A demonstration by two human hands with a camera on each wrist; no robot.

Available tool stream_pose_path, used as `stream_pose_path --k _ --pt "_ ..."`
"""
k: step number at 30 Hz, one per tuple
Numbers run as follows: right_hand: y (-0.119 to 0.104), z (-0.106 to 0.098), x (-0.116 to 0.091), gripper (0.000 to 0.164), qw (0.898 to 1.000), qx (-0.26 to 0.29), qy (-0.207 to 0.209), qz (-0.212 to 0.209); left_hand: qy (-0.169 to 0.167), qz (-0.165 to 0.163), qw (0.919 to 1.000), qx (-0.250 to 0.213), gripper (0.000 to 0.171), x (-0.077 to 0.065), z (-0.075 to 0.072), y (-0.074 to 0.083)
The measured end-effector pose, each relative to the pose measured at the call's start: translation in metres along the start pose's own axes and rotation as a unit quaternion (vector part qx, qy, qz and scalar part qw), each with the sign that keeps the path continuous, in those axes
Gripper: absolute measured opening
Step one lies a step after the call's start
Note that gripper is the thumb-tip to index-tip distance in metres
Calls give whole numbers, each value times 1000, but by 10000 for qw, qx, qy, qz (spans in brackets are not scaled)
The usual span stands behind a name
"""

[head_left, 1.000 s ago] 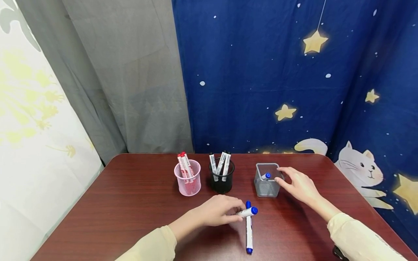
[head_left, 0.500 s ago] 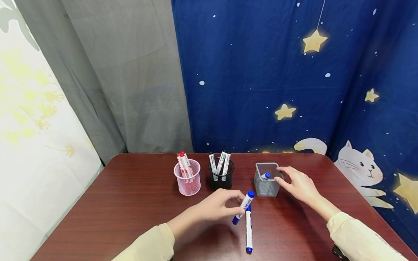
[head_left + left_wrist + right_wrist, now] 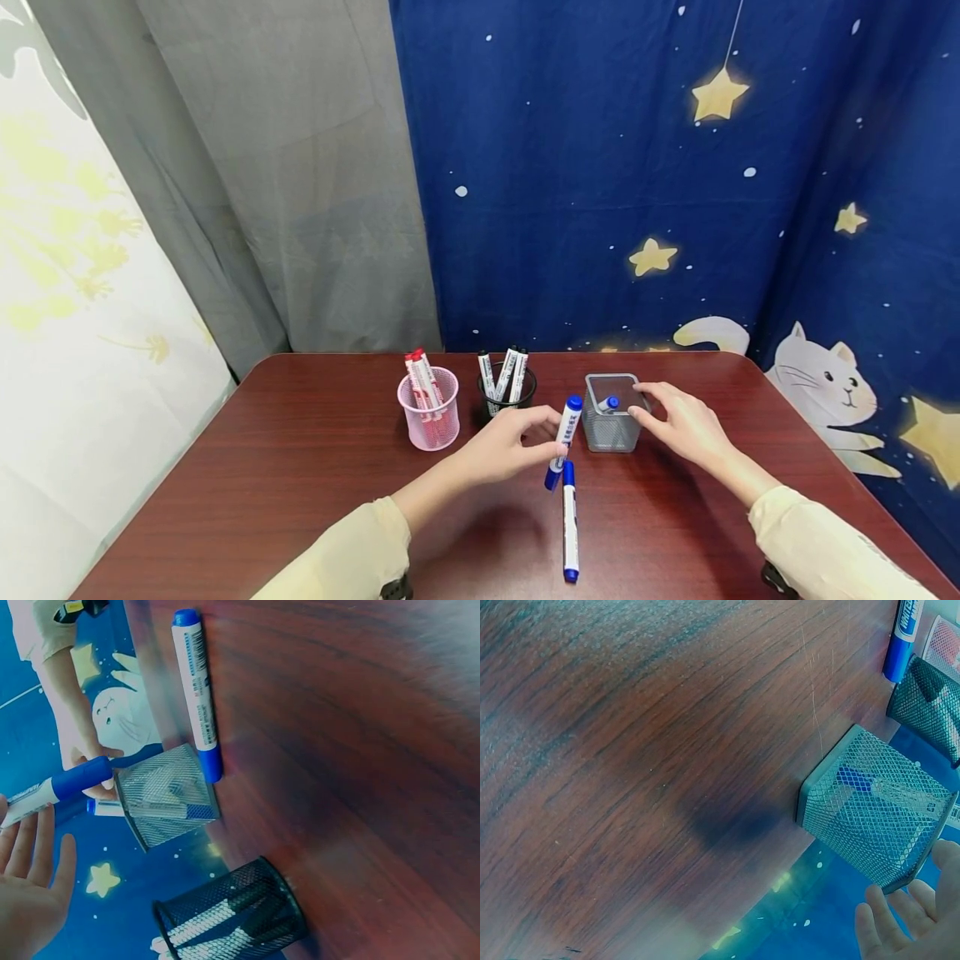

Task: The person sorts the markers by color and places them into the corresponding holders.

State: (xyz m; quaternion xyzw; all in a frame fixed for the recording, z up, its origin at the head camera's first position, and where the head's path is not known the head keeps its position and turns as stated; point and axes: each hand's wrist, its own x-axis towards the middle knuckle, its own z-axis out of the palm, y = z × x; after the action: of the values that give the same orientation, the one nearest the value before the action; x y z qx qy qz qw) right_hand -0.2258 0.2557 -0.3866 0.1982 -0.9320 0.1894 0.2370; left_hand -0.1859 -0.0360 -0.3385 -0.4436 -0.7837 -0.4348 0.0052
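My left hand (image 3: 504, 446) pinches a white marker with blue ends (image 3: 567, 422), tilted and raised above the table, left of the square silver mesh pen holder (image 3: 611, 433). In the left wrist view, the held marker's blue cap (image 3: 82, 778) points toward that holder. My right hand (image 3: 686, 422) grips the holder's rim on its right side, thumb toward the front. One blue-capped marker (image 3: 609, 404) leans inside the holder. Below the held marker, another blue-capped marker (image 3: 571, 525) lies lengthwise on the table. The right wrist view shows my right fingers (image 3: 885, 919) against the rim.
To the left stand a pink mesh pen holder (image 3: 429, 421) with red-capped markers and a black mesh pen holder (image 3: 232, 907) with black-capped markers, partly behind my left hand. The brown table (image 3: 300, 467) ends at a grey and a starry blue curtain (image 3: 585, 167).
My left hand has lifted the marker off the lying one, turned it from nearly flat to steep, and moved it up toward the silver holder. My right hand has stayed at the rim.
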Motion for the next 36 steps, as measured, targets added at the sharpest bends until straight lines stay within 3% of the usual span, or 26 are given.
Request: stream_pose_path --k 8,16,29,36 --pt "0 -1 1 39 10000 -3 11 -31 264 -222 9991 -243 14 17 -15 37" --pt "-1 -1 1 40 10000 7 -41 60 308 -328 9985 -327 16 33 -21 44" --pt "-1 0 0 38 10000 21 46 9 487 -402 9972 -394 17 53 -21 35" --pt "0 0 0 38 9999 50 93 -71 669 -558 9961 -150 19 70 -15 -1"
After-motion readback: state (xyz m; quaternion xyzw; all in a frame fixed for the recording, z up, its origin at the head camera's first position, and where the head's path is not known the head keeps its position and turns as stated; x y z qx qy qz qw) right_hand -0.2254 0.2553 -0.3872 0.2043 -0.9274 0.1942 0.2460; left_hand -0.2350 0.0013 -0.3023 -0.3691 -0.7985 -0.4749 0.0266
